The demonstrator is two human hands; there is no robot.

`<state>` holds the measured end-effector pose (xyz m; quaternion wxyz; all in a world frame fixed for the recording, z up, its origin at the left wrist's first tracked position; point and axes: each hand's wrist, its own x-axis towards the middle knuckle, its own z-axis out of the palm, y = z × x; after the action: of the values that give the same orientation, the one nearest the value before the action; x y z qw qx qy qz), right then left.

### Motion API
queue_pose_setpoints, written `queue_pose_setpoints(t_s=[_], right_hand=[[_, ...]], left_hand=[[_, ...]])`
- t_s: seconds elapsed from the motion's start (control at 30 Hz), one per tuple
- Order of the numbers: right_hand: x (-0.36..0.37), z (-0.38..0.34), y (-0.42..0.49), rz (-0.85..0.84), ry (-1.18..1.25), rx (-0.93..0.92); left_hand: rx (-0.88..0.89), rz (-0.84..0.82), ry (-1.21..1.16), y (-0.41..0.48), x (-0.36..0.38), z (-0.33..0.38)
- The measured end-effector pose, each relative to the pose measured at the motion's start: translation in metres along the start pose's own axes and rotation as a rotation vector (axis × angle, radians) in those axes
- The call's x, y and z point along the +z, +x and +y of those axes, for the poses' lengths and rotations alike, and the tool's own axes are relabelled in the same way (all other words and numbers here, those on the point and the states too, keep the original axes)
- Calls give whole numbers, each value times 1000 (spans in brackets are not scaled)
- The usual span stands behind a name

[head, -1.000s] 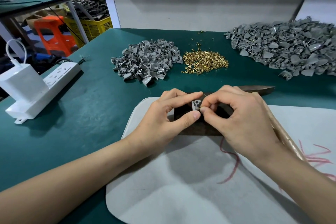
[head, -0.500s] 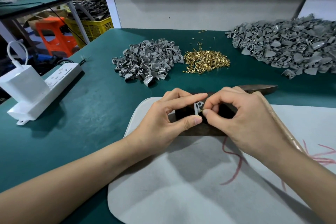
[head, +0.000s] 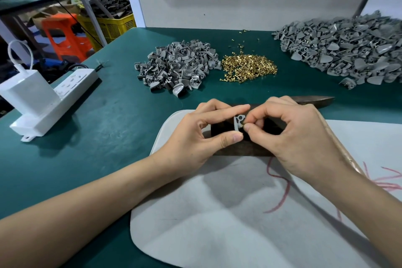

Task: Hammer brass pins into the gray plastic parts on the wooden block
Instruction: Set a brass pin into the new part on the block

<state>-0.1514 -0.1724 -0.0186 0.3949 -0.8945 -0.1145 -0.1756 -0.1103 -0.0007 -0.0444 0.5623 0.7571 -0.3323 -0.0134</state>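
Pinching a gray plastic part (head: 237, 123) between index finger and thumb, left hand (head: 203, 135) steadying it upright on the dark wooden block (head: 241, 148). Pressing a brass pin (head: 241, 124) against the part's right side with thumb and forefinger of the right hand (head: 302, 137), fingertips of both hands nearly touching. Lying under the right palm and along the wrist, a wooden hammer handle (head: 339, 154), apparently not gripped. Resting on a pale felt mat (head: 217, 224) over the green table (head: 97, 137), block and hands alike. Heaped well beyond: small gray pile (head: 176, 67), loose brass pins (head: 250, 67), large gray pile (head: 348, 50).
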Motion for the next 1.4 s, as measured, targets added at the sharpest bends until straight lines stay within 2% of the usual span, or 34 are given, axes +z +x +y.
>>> queue_pose_setpoints(t_s=[0.43, 0.8, 1.4], right_hand=[[2, 4, -1, 51, -18, -72], [5, 1, 0, 112, -184, -208], [7, 3, -2, 118, -126, -188]], left_hand=[[-15, 18, -38, -1, 1, 1], [-45, 14, -146, 0, 2, 1], [-58, 50, -150, -3, 6, 5]])
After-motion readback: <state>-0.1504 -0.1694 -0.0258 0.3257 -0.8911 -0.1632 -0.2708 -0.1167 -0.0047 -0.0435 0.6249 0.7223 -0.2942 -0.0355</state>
